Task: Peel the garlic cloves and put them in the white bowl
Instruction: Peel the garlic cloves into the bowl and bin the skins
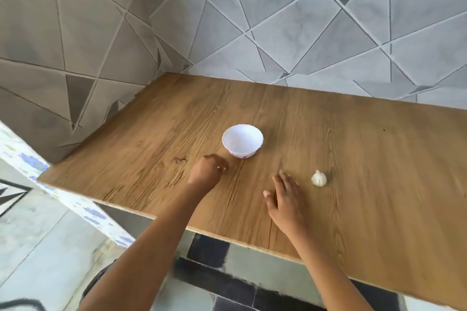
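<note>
A small white bowl (242,140) stands on the wooden table (353,159), and nothing shows inside it. A whole white garlic bulb (319,178) lies on the wood to the bowl's right and nearer to me. My left hand (208,170) hovers just in front of the bowl on its left side, fingers loosely curled and holding nothing that I can see. My right hand (284,195) reaches over the table with straight fingers, a short gap left of the garlic, not touching it.
Grey patterned tile walls (328,33) close the table at the back and left. The table's front edge (202,231) runs diagonally under my forearms. Below it is a dark and pale tiled floor (227,272).
</note>
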The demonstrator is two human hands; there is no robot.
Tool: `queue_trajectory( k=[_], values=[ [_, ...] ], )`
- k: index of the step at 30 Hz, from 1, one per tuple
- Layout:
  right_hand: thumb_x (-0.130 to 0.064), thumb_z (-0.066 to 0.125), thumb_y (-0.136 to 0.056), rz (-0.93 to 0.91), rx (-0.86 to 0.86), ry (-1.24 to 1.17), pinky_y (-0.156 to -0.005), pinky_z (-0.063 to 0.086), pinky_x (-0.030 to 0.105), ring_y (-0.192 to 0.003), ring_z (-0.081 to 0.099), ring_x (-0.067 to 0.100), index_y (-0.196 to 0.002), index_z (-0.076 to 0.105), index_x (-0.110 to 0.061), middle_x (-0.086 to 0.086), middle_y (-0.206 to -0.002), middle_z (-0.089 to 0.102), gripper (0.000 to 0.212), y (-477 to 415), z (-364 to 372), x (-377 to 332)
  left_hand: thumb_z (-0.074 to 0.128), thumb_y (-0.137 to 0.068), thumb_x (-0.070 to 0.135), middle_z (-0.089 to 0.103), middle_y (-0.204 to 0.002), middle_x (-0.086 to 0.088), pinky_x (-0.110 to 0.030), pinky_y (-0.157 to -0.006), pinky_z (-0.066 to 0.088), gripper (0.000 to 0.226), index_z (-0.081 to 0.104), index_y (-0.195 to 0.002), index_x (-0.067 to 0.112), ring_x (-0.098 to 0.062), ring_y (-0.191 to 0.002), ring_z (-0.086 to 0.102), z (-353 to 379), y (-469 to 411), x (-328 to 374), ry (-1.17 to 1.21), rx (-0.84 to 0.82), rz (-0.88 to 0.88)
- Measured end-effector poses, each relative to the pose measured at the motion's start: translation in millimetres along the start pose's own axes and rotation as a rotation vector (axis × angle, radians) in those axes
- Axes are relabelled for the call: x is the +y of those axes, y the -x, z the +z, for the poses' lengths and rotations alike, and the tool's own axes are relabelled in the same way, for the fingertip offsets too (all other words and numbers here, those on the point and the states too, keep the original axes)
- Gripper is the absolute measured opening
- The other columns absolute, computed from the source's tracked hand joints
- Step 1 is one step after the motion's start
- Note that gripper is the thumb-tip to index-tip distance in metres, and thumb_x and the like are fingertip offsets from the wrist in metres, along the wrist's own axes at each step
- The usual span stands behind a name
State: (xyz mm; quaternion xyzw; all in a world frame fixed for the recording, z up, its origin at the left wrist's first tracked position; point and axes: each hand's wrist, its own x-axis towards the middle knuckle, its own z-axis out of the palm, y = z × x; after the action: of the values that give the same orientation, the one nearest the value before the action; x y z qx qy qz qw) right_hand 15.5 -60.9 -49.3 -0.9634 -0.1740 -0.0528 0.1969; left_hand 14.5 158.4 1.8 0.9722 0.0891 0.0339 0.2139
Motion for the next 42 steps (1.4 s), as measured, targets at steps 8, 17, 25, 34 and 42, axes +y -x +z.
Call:
queue_trajectory(
  k=[8,17,25,34,42],
  values=[
    [-0.052,0.014,-0.088,-0.004,-0.022,0.058,-0.113,0.022,0.041,-0.138,0.034,0.027,-0.138,0.046,-0.012,0.011,-0.148,0.039,0.072,-2.7,2.9,3.1,0.051,-0.09,0.009,0.065,-0.1,-0.004,-0.028,-0.063,0.041,0.024,0.068,-0.103,0.018,-0.023,-0.089,0.062,0.1,-15.7,-1.1,-0.253,-0.099,0.101],
    [-0.045,0.033,-0.09,0.006,0.025,0.077,-0.101,0.032,0.042,-0.124,0.052,0.029,-0.125,0.06,-0.011,0.012,-0.135,0.054,0.056,0.4,-0.2,0.8,0.068,-0.077,0.003,0.067,-0.076,0.005,-0.003,-0.062,0.041,0.013,0.075,-0.083,0.011,0.005,-0.066,0.057,-56.4,-48.1,21.0,0.286,0.078,0.108],
    [-0.051,0.013,-0.098,0.02,0.019,0.069,-0.105,0.029,0.038,-0.129,0.048,0.024,-0.13,0.055,-0.014,0.008,-0.139,0.05,0.065,3.8,-4.4,-1.7,0.049,-0.086,0.0,0.065,-0.107,-0.008,-0.025,-0.065,0.043,0.028,0.072,-0.095,0.014,-0.023,-0.086,0.059,-21.6,-104.0,49.9,-0.14,-0.242,0.114],
    [-0.051,0.028,-0.091,0.037,0.055,-0.165,-0.114,0.027,0.038,-0.139,0.031,0.015,-0.134,0.051,-0.018,-0.001,-0.146,0.041,0.059,13.3,-3.4,4.6,0.062,-0.082,0.005,0.069,-0.098,-0.004,-0.028,-0.072,0.047,0.013,0.069,-0.081,0.015,-0.023,-0.09,0.064,-27.5,-108.1,41.7,-0.124,-0.146,0.226],
    [-0.028,0.054,-0.091,0.181,0.352,-0.336,-0.087,0.052,0.026,-0.098,0.061,0.005,-0.112,0.066,-0.018,-0.007,-0.105,0.067,0.026,54.9,-33.6,30.2,0.061,-0.083,0.009,0.066,-0.078,0.01,-0.019,-0.064,0.046,0.016,0.07,-0.082,0.022,-0.008,-0.07,0.06,-21.8,-76.6,84.3,0.126,-0.072,0.382]
  ],
)
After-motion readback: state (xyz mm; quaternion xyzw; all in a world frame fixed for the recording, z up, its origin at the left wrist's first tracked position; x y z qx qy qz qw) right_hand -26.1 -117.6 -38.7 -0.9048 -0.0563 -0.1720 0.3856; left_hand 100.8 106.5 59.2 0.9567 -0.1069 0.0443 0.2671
